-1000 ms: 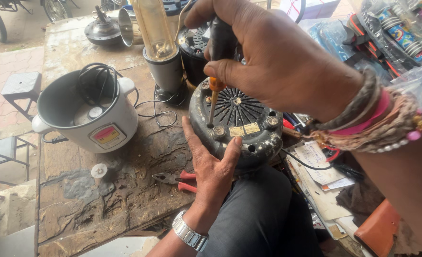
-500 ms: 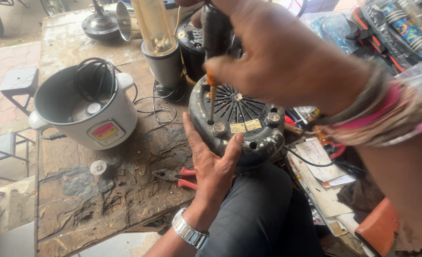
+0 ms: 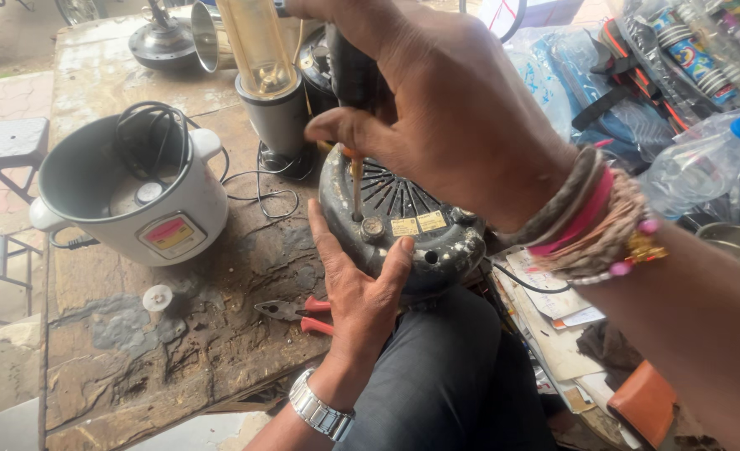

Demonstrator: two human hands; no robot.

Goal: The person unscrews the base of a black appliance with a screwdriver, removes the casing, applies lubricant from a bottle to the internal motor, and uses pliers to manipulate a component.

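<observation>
A round grey motor base (image 3: 424, 234) with a slotted vent and two yellow labels rests tilted on my knee. My left hand (image 3: 355, 292), with a metal watch at the wrist, grips its lower left edge, thumb on the rim. My right hand (image 3: 445, 117), wearing several thread bracelets, is closed around the dark handle of a screwdriver (image 3: 355, 179). The orange shaft points straight down and its tip sits at a screw hole near the base's left rim.
A white rice cooker (image 3: 136, 192) with a coiled cord inside stands on the worn wooden bench (image 3: 178, 367). Red-handled pliers (image 3: 299, 316) lie by my left hand. A blender jar (image 3: 265, 75) stands behind the base. Plastic bottles and papers crowd the right side.
My right hand and the screwdriver have shifted slightly, the hand turning over the base's left rim. My left hand keeps its hold on the base.
</observation>
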